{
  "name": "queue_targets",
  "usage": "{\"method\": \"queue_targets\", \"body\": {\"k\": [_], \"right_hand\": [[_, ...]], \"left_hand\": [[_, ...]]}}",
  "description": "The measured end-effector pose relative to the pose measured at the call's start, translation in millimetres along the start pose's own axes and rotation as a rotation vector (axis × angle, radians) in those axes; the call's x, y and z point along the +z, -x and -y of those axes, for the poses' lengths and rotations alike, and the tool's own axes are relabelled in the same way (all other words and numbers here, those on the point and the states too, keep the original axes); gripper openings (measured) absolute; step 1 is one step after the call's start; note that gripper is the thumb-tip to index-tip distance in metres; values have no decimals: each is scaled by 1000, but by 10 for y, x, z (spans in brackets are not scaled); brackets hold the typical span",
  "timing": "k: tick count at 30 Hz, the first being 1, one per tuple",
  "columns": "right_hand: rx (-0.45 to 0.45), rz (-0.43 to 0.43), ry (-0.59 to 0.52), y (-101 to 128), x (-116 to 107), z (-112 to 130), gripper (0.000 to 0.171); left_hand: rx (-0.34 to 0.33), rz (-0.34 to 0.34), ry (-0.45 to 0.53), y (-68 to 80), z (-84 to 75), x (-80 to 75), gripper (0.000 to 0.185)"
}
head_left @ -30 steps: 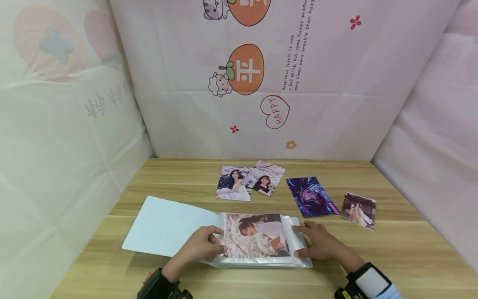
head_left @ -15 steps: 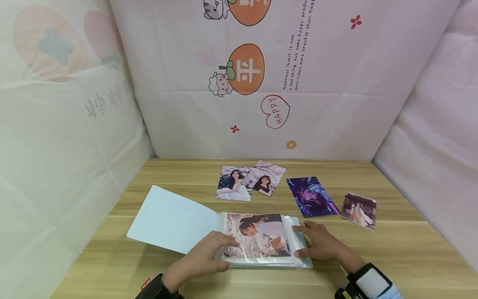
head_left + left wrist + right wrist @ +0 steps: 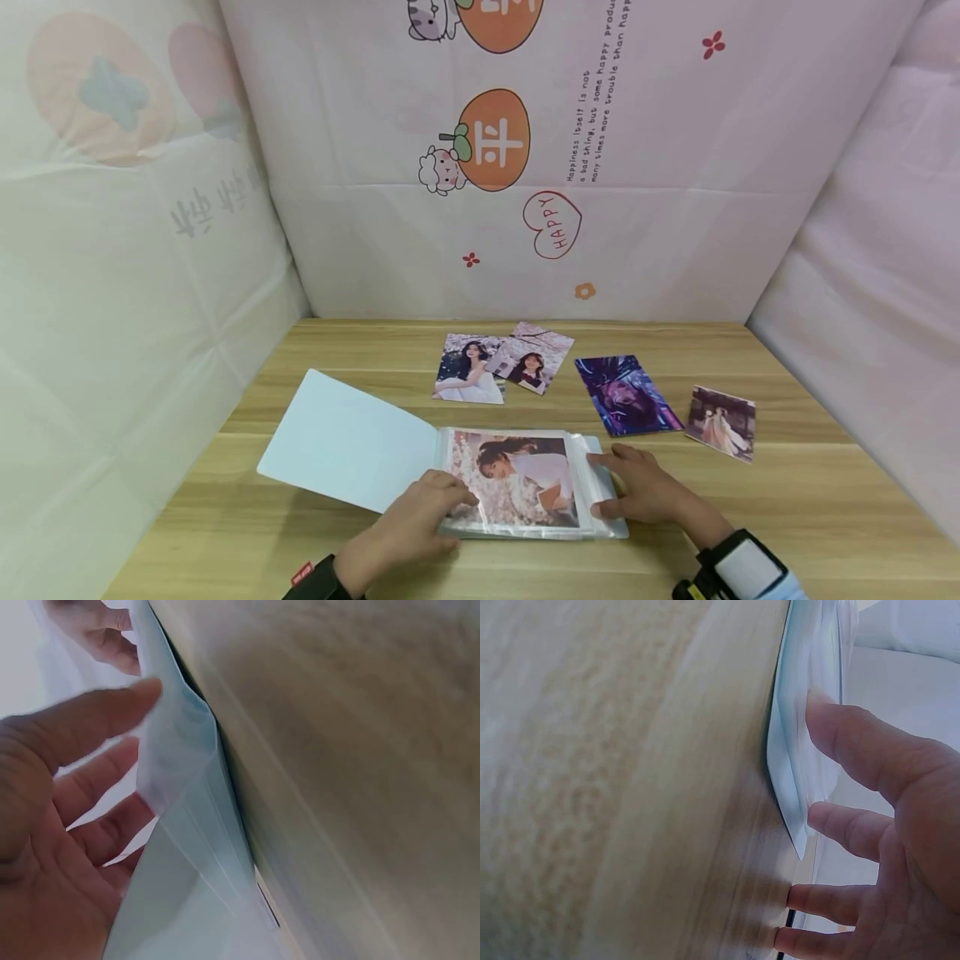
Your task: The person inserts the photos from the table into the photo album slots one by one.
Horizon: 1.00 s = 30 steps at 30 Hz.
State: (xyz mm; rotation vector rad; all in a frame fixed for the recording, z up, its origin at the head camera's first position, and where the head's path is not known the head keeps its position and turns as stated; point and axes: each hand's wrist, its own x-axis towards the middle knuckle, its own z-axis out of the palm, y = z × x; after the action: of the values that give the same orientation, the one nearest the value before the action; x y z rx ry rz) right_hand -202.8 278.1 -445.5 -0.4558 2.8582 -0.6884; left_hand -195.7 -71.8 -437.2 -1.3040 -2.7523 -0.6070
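Observation:
A photo album (image 3: 600, 483) lies open on the wooden table, its pale blue cover (image 3: 348, 442) tilted up at the left. Inside a clear sleeve shows a photo (image 3: 517, 479) of a person among pink blossoms. My left hand (image 3: 416, 525) rests its extended fingers on the photo's left part, thumb near the album's front edge. With thumb and index finger spread, my right hand (image 3: 645, 487) presses the album's right margin. In the right wrist view, the thumb and index fingertips touch the page stack (image 3: 825, 765), and the other fingers reach past its corner.
Behind the album lie a white-dress portrait (image 3: 468, 371), an overlapping blossom portrait (image 3: 532, 354) and a purple-blue print (image 3: 628, 396). A small brownish photo (image 3: 722, 423) of a couple lies farther right. Printed white cloth (image 3: 360, 250) walls the table's back and sides.
My left hand has moved right from the album's spine onto the photo. The cover has swung up slightly. The photo has shifted a little left and toward me. My right hand stays put.

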Motion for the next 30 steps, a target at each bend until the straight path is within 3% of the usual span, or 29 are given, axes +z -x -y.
{"method": "queue_targets", "body": {"k": [8, 16, 23, 30], "right_hand": [[16, 1, -13, -6, 2, -2, 76], [16, 6, -21, -7, 2, -4, 75], [1, 13, -13, -6, 4, -10, 74], [6, 1, -7, -9, 11, -11, 75]], "left_hand": [[17, -57, -87, -14, 30, 31, 42], [36, -58, 25, -36, 93, 18, 35], [43, -39, 56, -74, 83, -54, 35], [61, -66, 114, -77, 71, -116, 34]]}}
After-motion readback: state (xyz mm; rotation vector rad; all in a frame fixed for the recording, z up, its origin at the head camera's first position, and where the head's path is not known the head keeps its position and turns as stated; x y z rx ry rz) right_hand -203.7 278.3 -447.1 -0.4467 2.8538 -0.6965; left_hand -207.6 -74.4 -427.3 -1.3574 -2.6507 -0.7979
